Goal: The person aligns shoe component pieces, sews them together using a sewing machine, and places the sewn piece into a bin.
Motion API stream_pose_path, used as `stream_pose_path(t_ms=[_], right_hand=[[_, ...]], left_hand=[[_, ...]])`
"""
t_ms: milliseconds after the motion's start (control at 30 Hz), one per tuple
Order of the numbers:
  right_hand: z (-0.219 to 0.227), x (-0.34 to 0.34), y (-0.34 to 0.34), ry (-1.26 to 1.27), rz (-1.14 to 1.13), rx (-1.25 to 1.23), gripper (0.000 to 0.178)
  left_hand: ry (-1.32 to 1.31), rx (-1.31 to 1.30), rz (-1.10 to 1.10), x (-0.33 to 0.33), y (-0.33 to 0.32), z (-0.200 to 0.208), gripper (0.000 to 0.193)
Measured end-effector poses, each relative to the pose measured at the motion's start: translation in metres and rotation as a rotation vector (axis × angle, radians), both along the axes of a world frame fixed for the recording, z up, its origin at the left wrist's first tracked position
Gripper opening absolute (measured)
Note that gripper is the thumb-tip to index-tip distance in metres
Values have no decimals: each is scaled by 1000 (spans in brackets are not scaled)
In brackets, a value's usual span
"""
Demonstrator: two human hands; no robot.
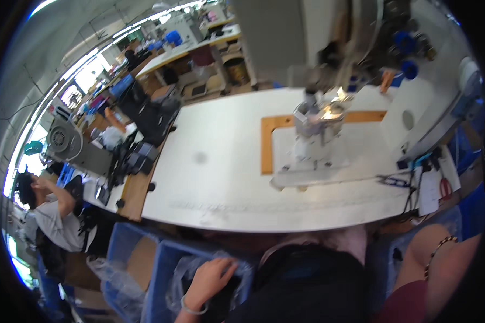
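My left hand (210, 277), with a pale bangle at the wrist, is over a blue bin (164, 269) at the lower left. Its fingers point right, slightly bent and apart, with nothing seen between them. Beneath it lie clear plastic bagging (182, 274) and dark material (229, 299), whose kind I cannot make out. At the lower right, my right hand (419, 253) hangs down by another blue bin (451, 220), a beaded bracelet at its wrist; its fingers are hidden or too indistinct to read. Dark cloth (302, 285) covers my lap.
A white sewing table (215, 161) stands ahead, bearing a lit sewing machine (318, 121) and an orange-brown frame piece (267, 145). Blue-handled snips (393, 181) and red-handled scissors (445, 189) lie at the right. A seated person (59, 215) is at the far left.
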State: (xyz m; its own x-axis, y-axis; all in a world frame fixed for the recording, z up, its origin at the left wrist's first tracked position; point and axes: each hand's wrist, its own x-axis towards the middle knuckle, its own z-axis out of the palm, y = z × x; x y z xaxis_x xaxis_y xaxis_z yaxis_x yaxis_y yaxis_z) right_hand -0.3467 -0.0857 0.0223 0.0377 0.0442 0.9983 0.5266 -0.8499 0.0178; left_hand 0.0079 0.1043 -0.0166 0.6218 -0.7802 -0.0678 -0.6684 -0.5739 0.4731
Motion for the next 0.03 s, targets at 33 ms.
stream_pose_path(t_ms=[33], right_hand=[[0,-11,-11,-11,-45,-46,52]], left_hand=[[39,-18,-82,-2,-13,6,20]])
